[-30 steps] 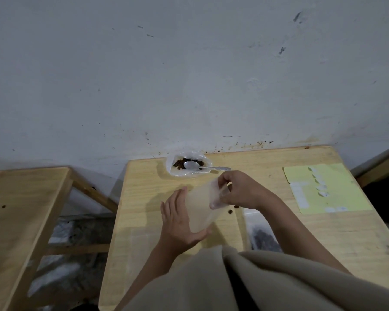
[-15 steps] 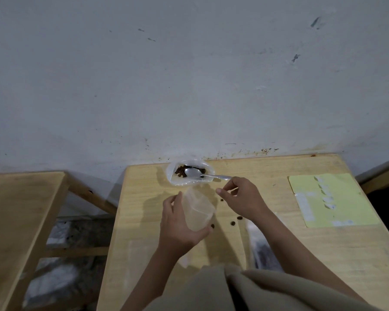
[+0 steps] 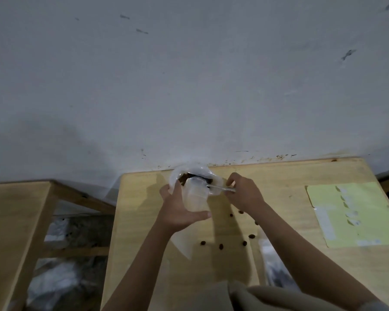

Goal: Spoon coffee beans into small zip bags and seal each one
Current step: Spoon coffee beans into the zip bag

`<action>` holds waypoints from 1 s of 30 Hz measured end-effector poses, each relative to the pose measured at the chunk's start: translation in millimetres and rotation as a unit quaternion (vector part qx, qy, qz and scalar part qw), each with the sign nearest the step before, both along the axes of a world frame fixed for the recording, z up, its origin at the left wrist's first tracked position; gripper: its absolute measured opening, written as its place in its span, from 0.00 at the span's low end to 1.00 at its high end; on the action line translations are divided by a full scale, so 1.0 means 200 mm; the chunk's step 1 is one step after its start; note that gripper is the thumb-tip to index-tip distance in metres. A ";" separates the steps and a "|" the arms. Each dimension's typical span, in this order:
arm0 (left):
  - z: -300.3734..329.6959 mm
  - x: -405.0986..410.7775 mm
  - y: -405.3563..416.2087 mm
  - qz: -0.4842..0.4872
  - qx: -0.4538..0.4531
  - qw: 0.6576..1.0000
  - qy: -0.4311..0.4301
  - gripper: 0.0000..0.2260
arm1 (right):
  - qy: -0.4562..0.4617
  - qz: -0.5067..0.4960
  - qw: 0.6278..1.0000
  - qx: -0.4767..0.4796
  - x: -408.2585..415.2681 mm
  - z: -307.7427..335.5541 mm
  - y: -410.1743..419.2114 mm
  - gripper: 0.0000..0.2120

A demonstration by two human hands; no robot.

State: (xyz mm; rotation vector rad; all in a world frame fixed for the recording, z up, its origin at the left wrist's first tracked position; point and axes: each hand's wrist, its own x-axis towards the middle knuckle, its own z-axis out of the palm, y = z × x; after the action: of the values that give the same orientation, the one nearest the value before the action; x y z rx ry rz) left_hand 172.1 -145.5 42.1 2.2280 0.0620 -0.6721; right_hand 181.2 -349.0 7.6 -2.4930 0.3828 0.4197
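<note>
My left hand [image 3: 177, 209] holds a small clear zip bag [image 3: 194, 195] upright, its mouth open, right in front of the big plastic bag of coffee beans [image 3: 195, 175] at the table's far edge. My right hand [image 3: 244, 191] pinches the handle of a metal spoon [image 3: 221, 188] whose bowl lies in the bean bag, hidden behind the small bag. Several loose beans [image 3: 220, 245] lie scattered on the wooden table [image 3: 290, 173]. A filled zip bag [image 3: 275, 269] lies near my right forearm.
A yellow-green sheet [image 3: 350, 212] with white labels lies at the table's right. An empty zip bag [image 3: 183, 244] lies flat under my left wrist. A second wooden table [image 3: 11, 212] stands to the left, with a gap between. A grey wall rises directly behind.
Both hands moved forward toward the bean bag. My left hand brought the small bag up to it, and my right hand took hold of the spoon handle.
</note>
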 end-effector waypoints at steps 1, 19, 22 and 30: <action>0.01 0.01 0.00 -0.002 0.001 1.000 -0.010 0.53 | -0.018 -0.007 1.000 0.019 0.01 0.00 0.00 0.04; 0.18 -0.10 -0.09 -0.021 -0.037 0.999 -0.034 0.53 | -0.277 -0.028 0.958 0.064 -0.01 0.19 0.04 0.04; 0.15 -0.09 -0.08 -0.020 -0.032 0.999 -0.026 0.55 | -0.322 -0.015 0.944 0.072 -0.04 0.18 0.03 0.05; 0.15 -0.10 -0.12 -0.065 0.029 0.995 -0.063 0.56 | -0.479 0.091 0.865 -0.122 -0.09 0.09 0.02 0.06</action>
State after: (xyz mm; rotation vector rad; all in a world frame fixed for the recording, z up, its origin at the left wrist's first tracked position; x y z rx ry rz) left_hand 152.4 -168.9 72.0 2.3405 -0.1292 -0.6052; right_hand 163.3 -345.8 25.4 -2.6159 -0.2248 -0.8505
